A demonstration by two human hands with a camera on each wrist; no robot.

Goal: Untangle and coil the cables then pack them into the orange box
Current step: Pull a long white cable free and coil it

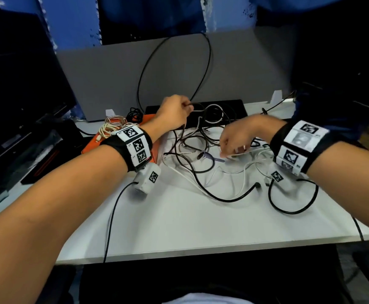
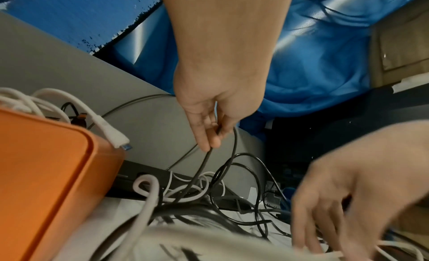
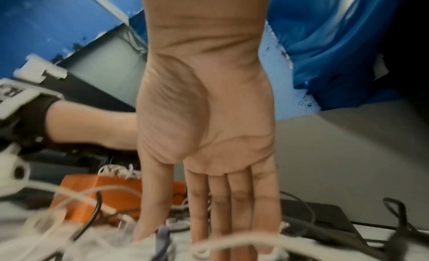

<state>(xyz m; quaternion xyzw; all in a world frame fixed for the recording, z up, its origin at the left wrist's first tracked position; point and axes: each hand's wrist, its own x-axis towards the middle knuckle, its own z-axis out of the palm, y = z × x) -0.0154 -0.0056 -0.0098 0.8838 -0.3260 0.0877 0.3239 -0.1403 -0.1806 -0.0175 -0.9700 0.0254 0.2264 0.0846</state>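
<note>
A black cable (image 1: 203,69) is pinched in the left hand (image 1: 174,111), looped upward, while the right hand (image 1: 240,137) is spread over the tangle (image 1: 201,154) just beside.

The desk (image 1: 179,220) is white, and the box (image 2: 46,173) near its left edge is plain orange, with cream-white coiled cables (image 1: 111,128) on top. Across the desk's middle lies a tangle of black cables (image 1: 201,183) and white cables (image 1: 240,172), one with a purple plug (image 1: 210,155). Both wrists carry black bands (image 1: 289,148) set with white squares printed in black checker-like codes.
</note>
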